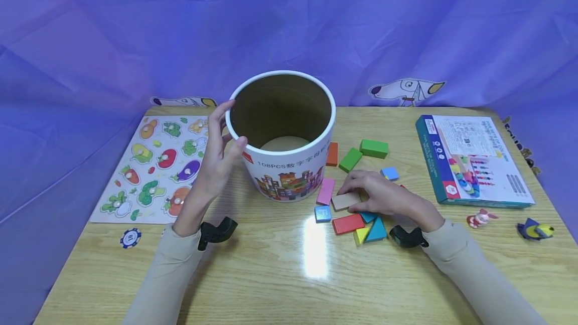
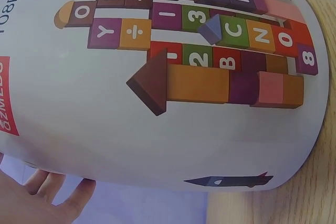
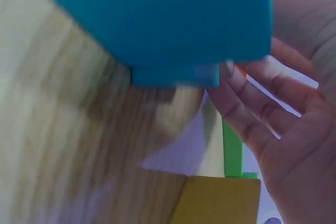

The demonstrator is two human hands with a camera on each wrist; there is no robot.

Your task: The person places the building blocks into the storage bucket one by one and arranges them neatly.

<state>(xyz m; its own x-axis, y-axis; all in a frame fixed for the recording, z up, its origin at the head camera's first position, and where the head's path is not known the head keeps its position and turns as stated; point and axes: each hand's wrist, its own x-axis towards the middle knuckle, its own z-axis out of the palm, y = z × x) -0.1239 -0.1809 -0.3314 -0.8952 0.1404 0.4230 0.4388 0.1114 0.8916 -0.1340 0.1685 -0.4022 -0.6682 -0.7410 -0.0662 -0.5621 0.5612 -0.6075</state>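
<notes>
A large white bucket (image 1: pixel 289 169) printed with colourful building blocks stands upright in the middle. My left hand (image 1: pixel 219 157) holds its left side near the rim, thumb toward the front and fingers farther back. In the left wrist view the fingers (image 2: pixel 79 198) lie against the bucket's wall. My right hand (image 1: pixel 377 193) is low over the loose blocks, its thumb and fingers around a plain wooden block (image 1: pixel 346 200). Beside it lie a pink block (image 1: pixel 326 191), a red block (image 1: pixel 348 224) and a teal triangle (image 1: pixel 377 230). A teal block (image 3: pixel 173 19) hides part of the right fingers in the right wrist view.
Green blocks (image 1: pixel 374 148), an orange block (image 1: pixel 332 154) and blue pieces (image 1: pixel 322 213) lie around the right hand. A vegetable puzzle board (image 1: pixel 122 157) is at the left, near a poker chip (image 1: pixel 130 238). A flat toy box (image 1: pixel 478 164) and small figurines (image 1: pixel 481 218) are at the right.
</notes>
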